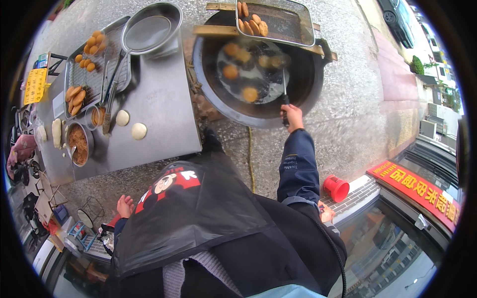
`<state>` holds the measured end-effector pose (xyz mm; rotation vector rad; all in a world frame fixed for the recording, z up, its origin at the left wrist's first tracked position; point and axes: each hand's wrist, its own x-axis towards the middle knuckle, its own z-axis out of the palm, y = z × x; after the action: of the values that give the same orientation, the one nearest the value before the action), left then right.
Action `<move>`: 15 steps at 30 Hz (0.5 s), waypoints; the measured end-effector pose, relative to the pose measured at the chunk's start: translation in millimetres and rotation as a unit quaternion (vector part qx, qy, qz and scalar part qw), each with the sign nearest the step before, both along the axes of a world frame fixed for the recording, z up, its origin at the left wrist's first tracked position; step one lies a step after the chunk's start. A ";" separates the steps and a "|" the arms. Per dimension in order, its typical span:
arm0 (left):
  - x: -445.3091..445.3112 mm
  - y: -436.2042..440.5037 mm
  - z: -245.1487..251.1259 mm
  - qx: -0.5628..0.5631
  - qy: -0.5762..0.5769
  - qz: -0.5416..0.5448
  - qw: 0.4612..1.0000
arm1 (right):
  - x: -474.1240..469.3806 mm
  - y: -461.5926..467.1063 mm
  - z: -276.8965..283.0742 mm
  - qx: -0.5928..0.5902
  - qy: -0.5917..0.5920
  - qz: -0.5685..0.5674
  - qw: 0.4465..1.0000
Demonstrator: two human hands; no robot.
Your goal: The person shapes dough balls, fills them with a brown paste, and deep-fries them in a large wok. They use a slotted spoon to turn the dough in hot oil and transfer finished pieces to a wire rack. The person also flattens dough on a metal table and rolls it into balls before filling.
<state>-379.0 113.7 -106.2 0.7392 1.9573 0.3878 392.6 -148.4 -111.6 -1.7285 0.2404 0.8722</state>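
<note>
My right hand [293, 116] grips the black handle of a long-handled cooking utensil [285, 83]. Its metal shaft reaches into a large wok [257, 113] of bubbling oil, where the head is too blurred to identify. Several round golden pieces of dough [250, 94] float in the oil, some close to the utensil's head. Empty, with its fingers loosely curled and slightly apart, my left hand [125, 206] hangs beside the black apron [208, 208], below the steel table [164, 111]. Two pale dough rounds [139, 131] lie on that table.
A wire draining basket [283, 37] with fried cakes rests on wooden slats [216, 30] across the wok. The table bears a racked tray [125, 74], a steel basin [152, 28], tongs [110, 97] and a bowl of brown filling [78, 143]. A yellow hose or cord [250, 160] crosses the ground.
</note>
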 end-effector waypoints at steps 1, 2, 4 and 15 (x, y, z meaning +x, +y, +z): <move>3.7 1.6 -0.3 0.006 0.002 -0.016 1.000 | -5.2 -2.1 8.6 -0.008 -0.001 -0.005 1.000; 7.2 3.2 0.0 0.009 0.018 -0.021 1.000 | -10.6 -3.5 14.6 -0.001 -0.004 -0.003 1.000; 15.1 7.2 0.8 0.003 -0.021 0.008 1.000 | -21.4 -7.6 20.3 -0.016 -0.050 0.030 0.998; 23.7 16.8 14.6 -0.007 -0.035 0.025 0.999 | -34.8 15.6 -11.1 -0.275 -0.276 0.196 0.900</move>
<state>-355.3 130.5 -91.6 0.6593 1.9133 0.4252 357.8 -132.8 -122.7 -2.5381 -0.2854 0.5755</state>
